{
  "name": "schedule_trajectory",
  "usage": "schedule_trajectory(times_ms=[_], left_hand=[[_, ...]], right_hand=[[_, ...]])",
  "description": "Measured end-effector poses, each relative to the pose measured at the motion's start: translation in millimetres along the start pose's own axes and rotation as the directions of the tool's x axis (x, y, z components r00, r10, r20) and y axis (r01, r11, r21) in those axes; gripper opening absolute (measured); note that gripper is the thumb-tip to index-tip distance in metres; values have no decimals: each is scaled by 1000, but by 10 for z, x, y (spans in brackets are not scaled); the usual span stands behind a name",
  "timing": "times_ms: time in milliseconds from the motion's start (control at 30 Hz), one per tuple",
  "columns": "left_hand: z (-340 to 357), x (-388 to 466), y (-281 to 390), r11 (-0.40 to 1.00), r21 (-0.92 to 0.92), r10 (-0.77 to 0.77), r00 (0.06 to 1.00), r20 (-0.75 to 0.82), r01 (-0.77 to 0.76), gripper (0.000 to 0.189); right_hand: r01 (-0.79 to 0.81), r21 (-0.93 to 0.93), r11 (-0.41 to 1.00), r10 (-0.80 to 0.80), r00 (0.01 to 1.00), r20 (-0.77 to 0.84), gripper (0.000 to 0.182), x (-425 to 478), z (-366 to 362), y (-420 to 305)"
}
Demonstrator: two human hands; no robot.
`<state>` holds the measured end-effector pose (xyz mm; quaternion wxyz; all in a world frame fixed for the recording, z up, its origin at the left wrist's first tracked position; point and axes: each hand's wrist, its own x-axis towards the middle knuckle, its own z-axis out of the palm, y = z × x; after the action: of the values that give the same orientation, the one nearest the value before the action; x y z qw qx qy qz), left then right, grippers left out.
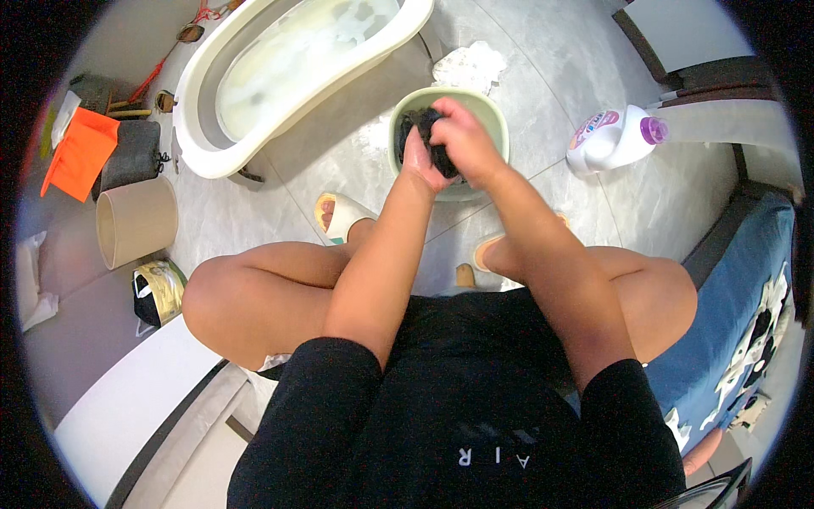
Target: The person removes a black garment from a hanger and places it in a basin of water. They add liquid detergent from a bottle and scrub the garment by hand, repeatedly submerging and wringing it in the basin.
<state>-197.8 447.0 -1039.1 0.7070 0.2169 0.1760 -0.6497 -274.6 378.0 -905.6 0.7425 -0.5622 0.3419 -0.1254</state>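
Note:
A bunched black cloth (440, 149) is gripped between my two hands above a pale green basin (502, 114) on the floor. My left hand (422, 159) supports the cloth from the near left, palm turned up and thumb raised. From the right, my right hand (463, 137) curls its fingers over the cloth's top. Both forearms reach over the basin's near rim, and the hands hide part of its inside. Just beyond the basin, a crumpled white cloth (470, 67) lies on the tiles.
A white baby bathtub (267, 137) holding cloudy water stands at upper left. To the right is a white detergent bottle (610, 140) with a purple cap. A beige bin (137, 223) stands at left, below an orange object (82, 153). A bed with blue cloth (712, 331) borders the right.

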Motion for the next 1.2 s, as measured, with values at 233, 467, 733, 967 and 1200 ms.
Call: schedule_trajectory(times_ms=[233,467,733,967,1200], left_hand=[[-523,149,-450,833,-521,136,842,521,188,53],[38,18,-451,983,-28,162,927,-339,-183,43],[-465,72,-84,934,139,299,934,198,-328,42],[46,177,-314,991,112,121,865,-487,-76,33],[-878,524,-170,986,40,165,953,-253,-160,27]], right_hand=[[3,-815,579,-377,888,-264,49,-192,418,574],[-125,-530,838,-267,754,-600,28,585,-459,1063],[330,-824,461,-410,902,133,32,-26,309,541],[-235,-702,673,-285,793,-539,36,697,-316,875],[249,-807,535,-373,927,39,23,104,297,742]])
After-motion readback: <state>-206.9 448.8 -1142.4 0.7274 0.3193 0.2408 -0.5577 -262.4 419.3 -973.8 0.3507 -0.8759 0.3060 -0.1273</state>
